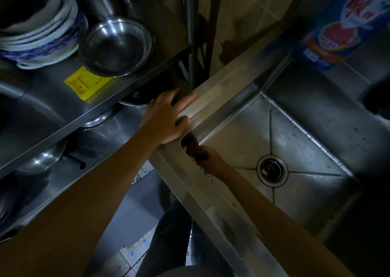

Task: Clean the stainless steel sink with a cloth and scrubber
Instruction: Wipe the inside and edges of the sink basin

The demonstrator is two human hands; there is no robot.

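Now the left hand (166, 116) rests flat on the sink (213, 99) rim, while the right hand (211, 160) grips a cloth (201, 167) (pinkish, half hidden) against the near wall.

Bare forearms (118, 181), dark trousers (168, 241).

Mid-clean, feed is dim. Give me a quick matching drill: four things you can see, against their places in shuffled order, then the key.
Things:
1. left hand
2. right hand
3. drain
4. steel bowl

Places:
A. middle of the sink floor
B. on the shelf, beside the yellow block
C. resting on the sink's corner rim
D. inside the basin, against the near wall

Pairs: 1-C, 2-D, 3-A, 4-B
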